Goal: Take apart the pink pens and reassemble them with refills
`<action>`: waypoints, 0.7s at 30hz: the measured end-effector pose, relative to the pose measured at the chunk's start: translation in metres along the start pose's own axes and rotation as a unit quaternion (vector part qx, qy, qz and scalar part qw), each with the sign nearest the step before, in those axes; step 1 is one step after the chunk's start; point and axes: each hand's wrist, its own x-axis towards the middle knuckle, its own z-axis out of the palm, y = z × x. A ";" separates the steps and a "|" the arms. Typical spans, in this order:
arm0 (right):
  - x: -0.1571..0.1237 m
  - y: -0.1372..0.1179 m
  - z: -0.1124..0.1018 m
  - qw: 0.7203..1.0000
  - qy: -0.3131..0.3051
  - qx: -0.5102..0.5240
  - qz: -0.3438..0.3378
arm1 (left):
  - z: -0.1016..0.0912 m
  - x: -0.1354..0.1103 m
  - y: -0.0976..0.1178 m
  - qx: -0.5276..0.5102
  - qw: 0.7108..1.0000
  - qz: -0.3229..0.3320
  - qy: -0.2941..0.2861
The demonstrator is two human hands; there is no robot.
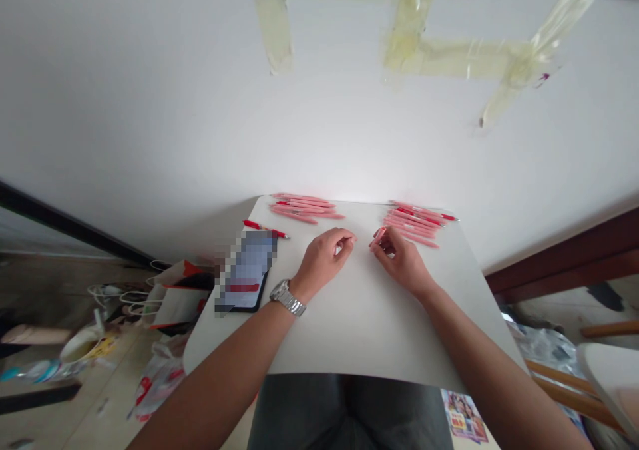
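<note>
My right hand (402,260) pinches a pink pen (379,235) between thumb and fingers; only a short length of it shows. Close by on the left, my left hand (324,257), with a metal watch at the wrist, is curled with thumb and forefinger nearly meeting. Whether anything small is in that pinch I cannot make out. Behind my right hand lies a bundle of pink and red pens (417,222). A second bundle of mostly pink pens (304,207) rests beyond my left hand, near the wall.
On the white table (349,330), a phone (249,270) with a blurred screen lies at the left, a red pen (264,229) by its top edge. A white wall (319,124) rises directly behind. Bags and a bottle (44,371) lie on the floor left; a stool (609,377) stands right.
</note>
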 end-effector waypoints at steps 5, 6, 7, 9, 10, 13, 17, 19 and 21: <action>0.000 -0.003 -0.001 1.000 0.004 -0.014 0.010 | 0.000 0.000 0.001 0.005 1.000 0.005 0.000; 0.000 -0.003 -0.001 1.000 0.004 -0.017 0.016 | 0.000 0.000 0.001 0.003 1.000 0.004 0.001; 0.000 -0.002 -0.001 1.000 0.005 -0.018 0.023 | 0.000 0.000 0.001 0.001 1.000 0.003 0.001; 0.000 -0.001 -0.001 0.999 0.006 -0.012 0.034 | 0.000 0.000 0.000 -0.003 1.000 0.000 0.002; 0.000 0.000 0.000 0.999 0.006 -0.006 0.038 | 0.000 0.000 0.000 -0.005 1.000 -0.001 0.002; -0.001 -0.001 -0.001 0.999 -0.006 0.013 0.041 | 0.001 0.000 -0.001 -0.005 1.000 -0.002 0.000; -0.002 -0.004 -0.001 0.999 -0.018 -0.002 0.027 | 0.001 -0.001 -0.001 -0.005 1.000 0.000 -0.002; -0.002 -0.006 -0.002 1.000 -0.020 -0.006 0.022 | 0.001 -0.001 0.000 -0.005 1.000 0.000 -0.004; -0.002 -0.006 -0.002 1.000 -0.022 -0.004 0.021 | 0.000 -0.001 -0.001 -0.004 1.000 0.000 -0.006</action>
